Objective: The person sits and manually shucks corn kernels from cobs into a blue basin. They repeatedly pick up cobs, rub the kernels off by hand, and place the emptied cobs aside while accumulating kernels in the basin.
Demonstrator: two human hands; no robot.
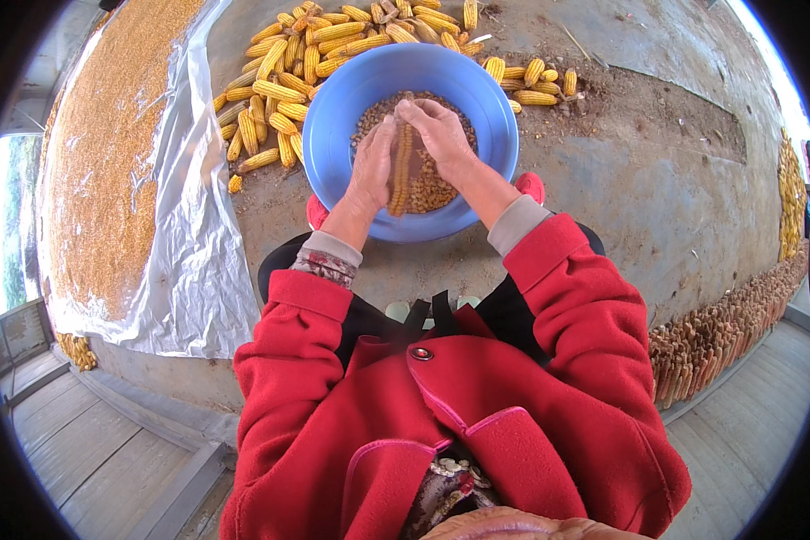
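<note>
Over a blue plastic basin [498, 135], both of my hands are on one corn cob [401, 172]. My left hand [372, 165] wraps its left side. With thumb and fingers, my right hand [439, 131] grips the cob near its far end. Rows of yellow kernels still sit on the cob's left part, while a reddish-brown bare patch shows on the right; motion blurs its outline. Loose corn kernels [435, 189] cover much of the basin's bottom, partly hidden by my hands.
Yellow corn ears [277, 94] lie heaped beyond and left of the basin, with a smaller group [536, 84] at right. White plastic sheeting [196, 270] under spread kernels [115, 169] covers the left floor. Stripped cobs [722, 337] line the right edge. My red shoes flank the basin.
</note>
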